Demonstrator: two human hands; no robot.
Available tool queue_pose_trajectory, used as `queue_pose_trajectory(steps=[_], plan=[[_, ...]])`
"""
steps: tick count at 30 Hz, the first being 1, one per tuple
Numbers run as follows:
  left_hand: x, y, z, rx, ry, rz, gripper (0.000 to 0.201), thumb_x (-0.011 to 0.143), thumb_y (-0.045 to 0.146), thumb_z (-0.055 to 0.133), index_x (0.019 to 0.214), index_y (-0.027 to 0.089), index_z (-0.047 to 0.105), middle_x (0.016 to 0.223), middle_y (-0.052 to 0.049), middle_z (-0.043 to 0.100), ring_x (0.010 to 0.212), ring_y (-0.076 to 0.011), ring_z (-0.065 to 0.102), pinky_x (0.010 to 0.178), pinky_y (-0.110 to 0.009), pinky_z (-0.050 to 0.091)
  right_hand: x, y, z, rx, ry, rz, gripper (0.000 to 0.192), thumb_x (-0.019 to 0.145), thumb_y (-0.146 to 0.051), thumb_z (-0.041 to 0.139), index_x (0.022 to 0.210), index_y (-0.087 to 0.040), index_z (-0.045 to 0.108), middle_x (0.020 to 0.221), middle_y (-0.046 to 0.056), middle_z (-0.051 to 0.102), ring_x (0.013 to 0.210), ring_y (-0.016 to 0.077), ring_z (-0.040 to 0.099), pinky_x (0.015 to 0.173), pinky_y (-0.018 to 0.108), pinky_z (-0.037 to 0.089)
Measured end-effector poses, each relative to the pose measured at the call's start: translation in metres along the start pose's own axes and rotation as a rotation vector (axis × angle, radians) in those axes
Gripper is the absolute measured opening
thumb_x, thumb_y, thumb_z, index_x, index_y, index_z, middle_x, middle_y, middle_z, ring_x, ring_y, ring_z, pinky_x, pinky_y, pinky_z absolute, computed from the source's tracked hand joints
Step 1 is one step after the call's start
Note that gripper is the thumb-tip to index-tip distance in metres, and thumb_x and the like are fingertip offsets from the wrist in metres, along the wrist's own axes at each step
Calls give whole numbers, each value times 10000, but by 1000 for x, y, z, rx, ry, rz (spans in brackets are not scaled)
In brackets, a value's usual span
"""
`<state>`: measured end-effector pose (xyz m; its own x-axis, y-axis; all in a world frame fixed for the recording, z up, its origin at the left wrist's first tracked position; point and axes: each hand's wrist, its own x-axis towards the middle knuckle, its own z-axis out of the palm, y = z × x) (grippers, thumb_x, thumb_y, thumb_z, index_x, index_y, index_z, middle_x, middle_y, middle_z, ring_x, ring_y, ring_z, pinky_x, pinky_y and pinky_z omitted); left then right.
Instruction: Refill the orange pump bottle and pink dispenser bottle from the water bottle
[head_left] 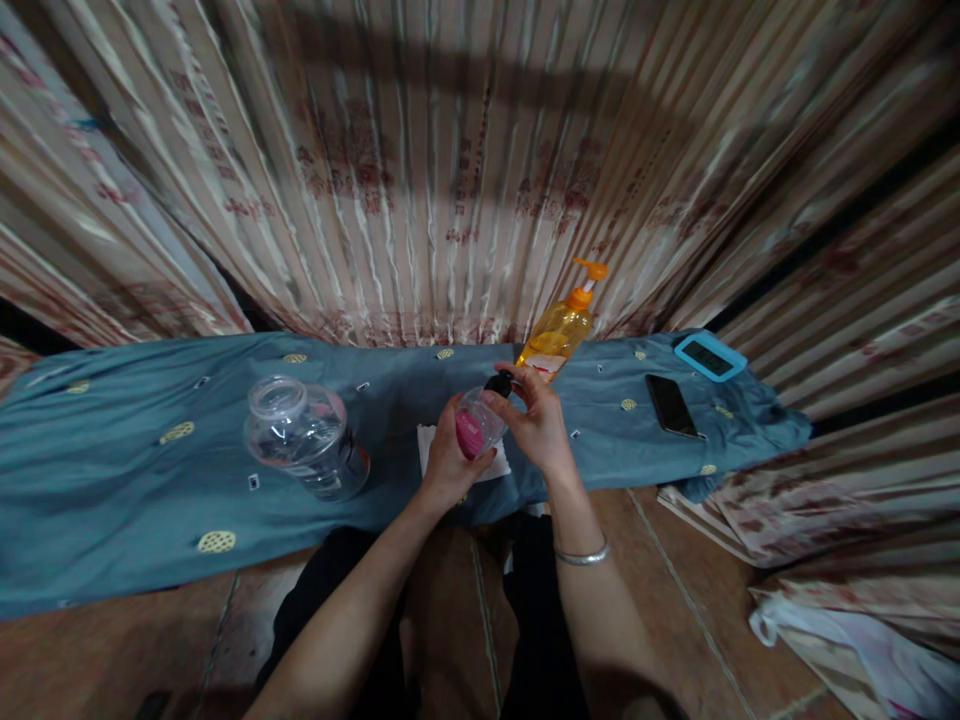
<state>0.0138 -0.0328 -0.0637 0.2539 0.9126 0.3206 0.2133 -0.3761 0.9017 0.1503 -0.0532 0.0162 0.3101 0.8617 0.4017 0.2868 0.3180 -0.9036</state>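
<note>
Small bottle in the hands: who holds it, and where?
Left hand wraps the body of the small bottle with the pink label. Right hand has its fingertips on the black cap at the top.

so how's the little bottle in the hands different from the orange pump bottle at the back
The small bottle is clear with a pink label and a black cap; the pump bottle holds orange liquid and has an orange pump.
The small bottle is held off the cloth by the left hand, with the right hand at its cap; the pump bottle stands untouched on the cloth.
The small bottle looks much smaller.
Both are see-through.
</note>
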Motion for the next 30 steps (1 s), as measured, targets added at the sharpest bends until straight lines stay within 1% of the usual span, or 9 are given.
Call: queue_pose_trajectory(steps=[4, 7, 9, 10, 14, 17, 24, 27, 30], plan=[[0, -1, 1, -2, 3, -6, 882, 644, 274, 830, 1411, 211, 400, 1396, -149, 578, 1290, -339, 588, 1089, -507, 478, 4, -2, -3, 82, -7, -10, 418, 801, -498, 749, 1131, -258, 655, 1223, 55, 702, 1123, 204, 660, 1016, 391, 518], [0, -3, 0, -5, -4, -4, 891, 642, 281, 842, 1415, 212, 403, 1387, -142, 584, 1294, -335, 585, 1096, -504, 474, 8, 3, -12, 81, 17, 2, 445, 833, -532, 725, 1148, -227, 646, 1240, 76, 697, 1114, 210, 667, 1000, 418, 532], [-1, -2, -1, 3, -3, 1, 887, 646, 282, 844, 1414, 215, 404, 1377, -137, 592, 1291, -331, 587, 1100, -507, 472, 11, 15, -20, 30, 16, 13, 456, 850, -529, 721, 1144, -188, 646, 1197, 82, 699, 1103, 219, 666, 997, 461, 528], [-1, -2, -2, 8, -3, 4, 883, 650, 282, 843, 1413, 216, 404, 1372, -136, 596, 1289, -329, 589, 1102, -508, 471, 12, 24, -24, -12, 8, 24, 428, 864, -523, 712, 1110, -177, 654, 1127, 70, 706, 1065, 215, 672, 974, 463, 536], [-1, -1, -6, 6, -10, 9, 880, 662, 288, 843, 1421, 216, 403, 1379, -143, 588, 1290, -322, 588, 1120, -502, 456, 6, 64, -36, -273, -56, 122, 324, 920, -469, 673, 1017, -161, 658, 947, 14, 676, 837, 157, 660, 789, 364, 569], [-1, -2, -8, 10, -1, 17, 906, 644, 312, 861, 1419, 203, 405, 1405, -161, 560, 1319, -336, 561, 1140, -514, 434, -2, 85, -39, -458, -149, 174, 295, 921, -448, 677, 981, -160, 658, 887, -4, 658, 773, 137, 639, 746, 336, 562], [-2, -2, -13, 31, 17, -2, 951, 611, 400, 896, 1411, 203, 421, 1354, -144, 568, 1300, -339, 554, 1134, -521, 431, -12, 106, -34, -695, -272, 169, 306, 941, -410, 658, 1145, -182, 642, 1079, 45, 677, 966, 185, 668, 885, 414, 564], [-2, 0, -15, 26, 18, -30, 972, 604, 389, 894, 1422, 187, 412, 1339, -149, 573, 1295, -349, 557, 1137, -529, 424, -15, 116, -30, -751, -280, 143, 310, 943, -405, 656, 1165, -191, 639, 1129, 55, 672, 1014, 196, 663, 916, 430, 557], [-3, 1, -17, 20, 2, -47, 1000, 598, 331, 888, 1444, 162, 384, 1390, -174, 550, 1348, -361, 521, 1173, -532, 384, -18, 123, -26, -778, -240, 110, 317, 942, -402, 657, 1177, -191, 637, 1175, 65, 664, 1061, 210, 654, 949, 453, 545]])
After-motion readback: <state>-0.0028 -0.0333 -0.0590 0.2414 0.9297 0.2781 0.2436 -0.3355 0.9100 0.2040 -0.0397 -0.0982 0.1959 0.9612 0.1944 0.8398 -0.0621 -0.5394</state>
